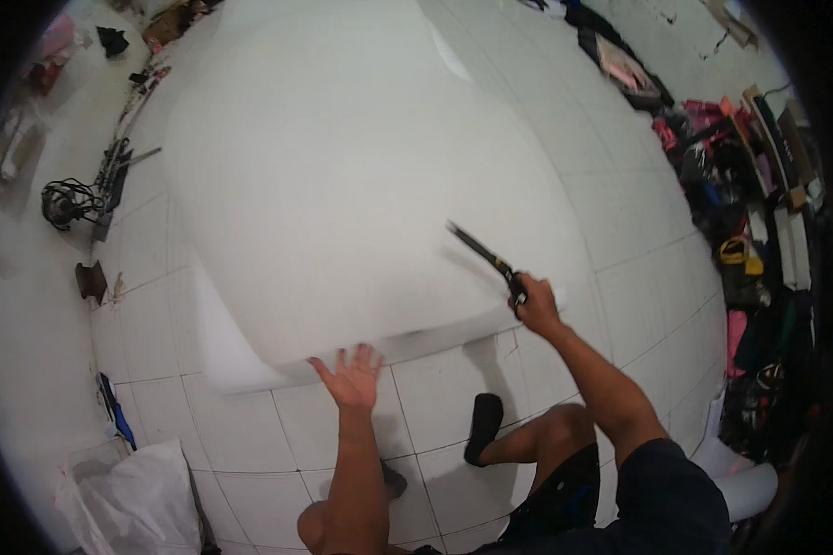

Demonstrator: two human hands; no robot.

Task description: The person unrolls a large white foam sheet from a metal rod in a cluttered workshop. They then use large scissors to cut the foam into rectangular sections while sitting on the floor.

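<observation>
A large white sheet (342,185), which looks like soft foam, covers much of the tiled floor in front of me. Its near edge curls up slightly, and another white layer shows beneath at the left corner. At that near edge, my left hand (350,377) has its fingers spread, the tips at or touching the sheet's border; it holds nothing. Black-handled scissors (483,250) are in my right hand (538,303), over the sheet's near right part. Their blades look closed and point away to the upper left. My fingers hide part of the handles.
White floor tiles (342,444) surround the sheet. Along the right wall lies a pile of bags, boxes and cloth (759,231). On the left are a coil of black cable (69,203), a brown block (91,281) and a white plastic bag (139,499). A white roll (750,492) is near my right elbow.
</observation>
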